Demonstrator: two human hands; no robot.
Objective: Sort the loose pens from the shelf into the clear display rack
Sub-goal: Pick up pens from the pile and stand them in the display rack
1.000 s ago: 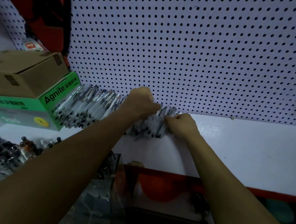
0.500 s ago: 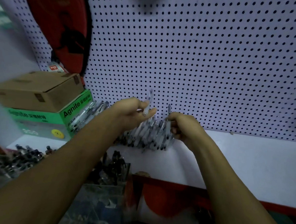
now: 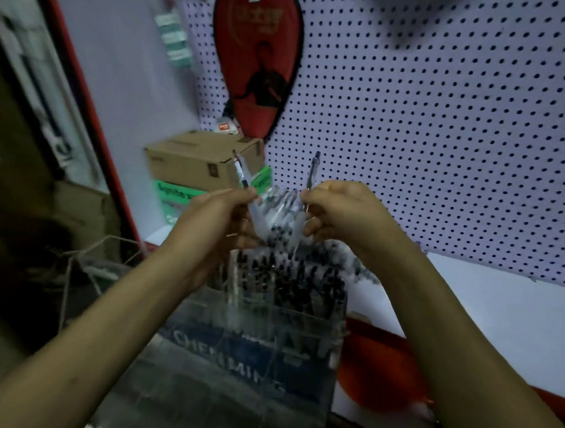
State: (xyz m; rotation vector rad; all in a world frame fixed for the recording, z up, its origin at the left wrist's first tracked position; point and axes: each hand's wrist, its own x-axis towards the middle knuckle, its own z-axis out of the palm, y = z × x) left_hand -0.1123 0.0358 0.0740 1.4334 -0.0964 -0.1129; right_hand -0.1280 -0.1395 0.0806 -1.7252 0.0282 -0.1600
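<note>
Above the clear display rack (image 3: pixel 268 318), already crowded with dark-capped pens, the left hand (image 3: pixel 218 219) pinches one pen (image 3: pixel 243 181) and the right hand (image 3: pixel 344 211) pinches another pen (image 3: pixel 310 179), both held roughly upright. More loose pens (image 3: pixel 282 197) lie behind the hands on the white shelf (image 3: pixel 500 313) below the pegboard (image 3: pixel 445 124), beside a cardboard box (image 3: pixel 201 162).

Upright dark-capped pens (image 3: pixel 290 280) are crowding the clear acrylic display rack (image 3: pixel 301 324); stacked brown cardboard box (image 3: pixel 201 162) is blocking the white shelf's (image 3: pixel 500 313) left end.
</note>
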